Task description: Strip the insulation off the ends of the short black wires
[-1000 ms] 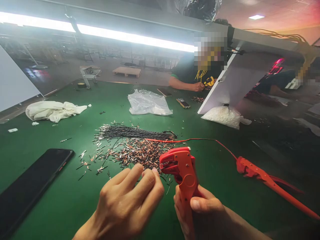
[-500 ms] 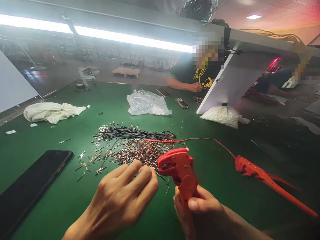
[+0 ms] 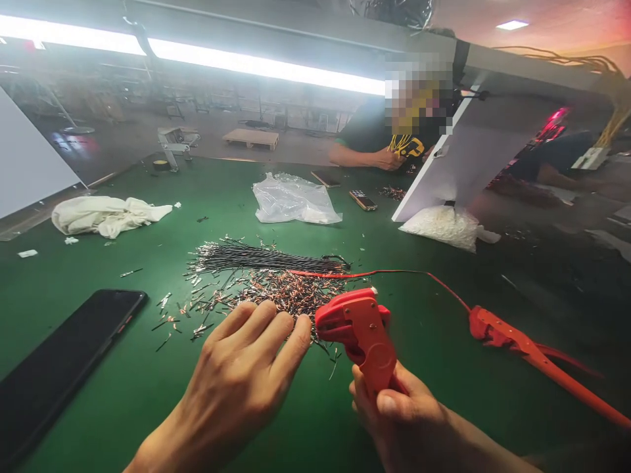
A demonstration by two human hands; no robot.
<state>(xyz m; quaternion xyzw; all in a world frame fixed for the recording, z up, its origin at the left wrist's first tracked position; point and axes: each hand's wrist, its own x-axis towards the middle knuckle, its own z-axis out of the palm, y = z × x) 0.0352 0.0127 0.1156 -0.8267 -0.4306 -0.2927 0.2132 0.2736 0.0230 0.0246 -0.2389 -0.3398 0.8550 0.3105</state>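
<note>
Your right hand (image 3: pixel 394 414): wrapped tight round the handle of the red stripping tool (image 3: pixel 362 328), whose head stands up just above the bench (image 3: pixel 148 407).
Your left hand (image 3: pixel 246 374): palm down, fingers stretched side by side, tips at the near edge of the cut wire pile (image 3: pixel 276 295); the thumb is hidden, so you cannot tell whether it pinches a piece.
Near left: black phone (image 3: pixel 64 361), screen dark.
Beyond the pile: black wire bundle (image 3: pixel 261 261).
Far side: co-worker's shirt print (image 3: pixel 407 144), yellow, too blurred to read.
</note>
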